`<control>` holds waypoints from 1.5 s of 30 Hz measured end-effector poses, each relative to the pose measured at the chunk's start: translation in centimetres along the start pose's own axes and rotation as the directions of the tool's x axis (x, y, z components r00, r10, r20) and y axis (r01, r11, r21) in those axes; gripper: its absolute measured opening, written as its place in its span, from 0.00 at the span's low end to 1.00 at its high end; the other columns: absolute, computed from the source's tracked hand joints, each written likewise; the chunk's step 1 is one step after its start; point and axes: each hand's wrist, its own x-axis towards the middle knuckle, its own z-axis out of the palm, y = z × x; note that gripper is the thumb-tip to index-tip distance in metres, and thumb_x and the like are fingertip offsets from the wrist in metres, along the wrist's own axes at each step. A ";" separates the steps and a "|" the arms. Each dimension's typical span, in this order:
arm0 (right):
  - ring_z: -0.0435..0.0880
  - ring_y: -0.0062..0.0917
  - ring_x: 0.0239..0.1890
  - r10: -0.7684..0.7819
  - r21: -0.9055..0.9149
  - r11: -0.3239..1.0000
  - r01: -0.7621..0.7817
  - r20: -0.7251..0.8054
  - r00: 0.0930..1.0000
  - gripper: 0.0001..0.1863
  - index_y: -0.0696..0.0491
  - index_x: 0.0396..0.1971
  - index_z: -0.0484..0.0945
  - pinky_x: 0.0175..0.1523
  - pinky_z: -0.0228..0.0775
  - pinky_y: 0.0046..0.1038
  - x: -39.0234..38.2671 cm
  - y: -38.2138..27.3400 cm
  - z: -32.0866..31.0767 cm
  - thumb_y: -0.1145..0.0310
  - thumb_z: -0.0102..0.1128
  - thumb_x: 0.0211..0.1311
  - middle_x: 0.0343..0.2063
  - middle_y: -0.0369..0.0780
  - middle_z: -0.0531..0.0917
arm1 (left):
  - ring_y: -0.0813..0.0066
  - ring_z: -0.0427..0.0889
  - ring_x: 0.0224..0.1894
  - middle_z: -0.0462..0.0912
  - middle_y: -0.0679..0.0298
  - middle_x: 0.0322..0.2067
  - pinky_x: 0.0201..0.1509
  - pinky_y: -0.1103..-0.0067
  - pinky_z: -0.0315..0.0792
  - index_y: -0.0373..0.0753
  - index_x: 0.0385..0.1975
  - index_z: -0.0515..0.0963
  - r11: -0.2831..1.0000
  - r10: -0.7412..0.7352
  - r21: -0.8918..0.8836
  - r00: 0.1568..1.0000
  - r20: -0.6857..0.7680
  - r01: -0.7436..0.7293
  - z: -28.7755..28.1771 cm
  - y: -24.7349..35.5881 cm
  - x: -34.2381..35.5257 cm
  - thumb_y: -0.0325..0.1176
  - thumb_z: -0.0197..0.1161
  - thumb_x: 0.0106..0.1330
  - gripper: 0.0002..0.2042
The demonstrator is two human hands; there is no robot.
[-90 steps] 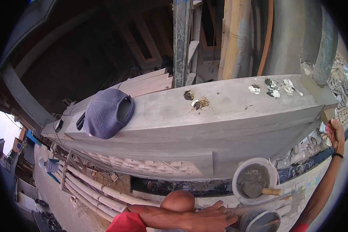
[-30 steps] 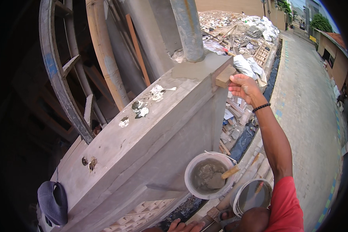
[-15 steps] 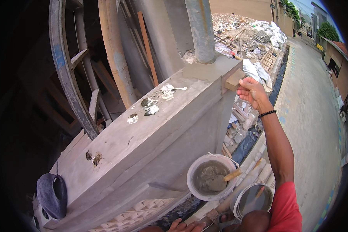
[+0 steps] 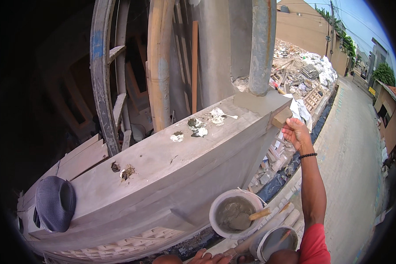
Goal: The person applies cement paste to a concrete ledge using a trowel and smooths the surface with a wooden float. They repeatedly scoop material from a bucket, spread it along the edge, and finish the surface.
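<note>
My right hand (image 4: 296, 133), with a black bead bracelet at the wrist, pinches a small flat wooden block (image 4: 281, 117). The block lies against the end face of the grey plastered wall (image 4: 198, 160), just below its top edge. Darker, smooth wet-looking mortar (image 4: 255, 103) covers the wall top there, around the foot of a metal pipe (image 4: 263, 48). At the lower edge, only the fingers of my left hand (image 4: 207, 257) show, apart and seemingly holding nothing. Ahead of them stands a bucket of grey mortar (image 4: 233, 213) with a wooden-handled tool (image 4: 259, 214) in it.
A second bucket (image 4: 275, 244) holds greyish liquid. A dark knitted cap (image 4: 55, 203) rests on the wall's left end. White splashes (image 4: 218, 116) mark the wall top. A ladder (image 4: 102, 75) and bamboo pole (image 4: 159, 66) stand behind; rubble (image 4: 306, 70) borders the road (image 4: 350, 145).
The view has shifted, so the wall and buckets appear displaced. My right hand still holds the block at the wall's end, a little lower against its corner.
</note>
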 end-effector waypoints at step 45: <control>0.82 0.21 0.25 0.017 0.060 0.998 -0.018 0.027 1.000 0.10 0.50 0.32 0.73 0.28 0.76 0.23 0.7 0.7 0.6 0.67 0.68 0.58 0.25 0.35 0.81 | 0.44 0.64 0.63 0.68 0.42 0.59 0.68 0.57 0.54 0.31 0.62 0.61 0.969 -0.194 -0.093 0.939 0.284 0.228 -1.4 0.5 -0.1 0.39 0.55 0.64 0.28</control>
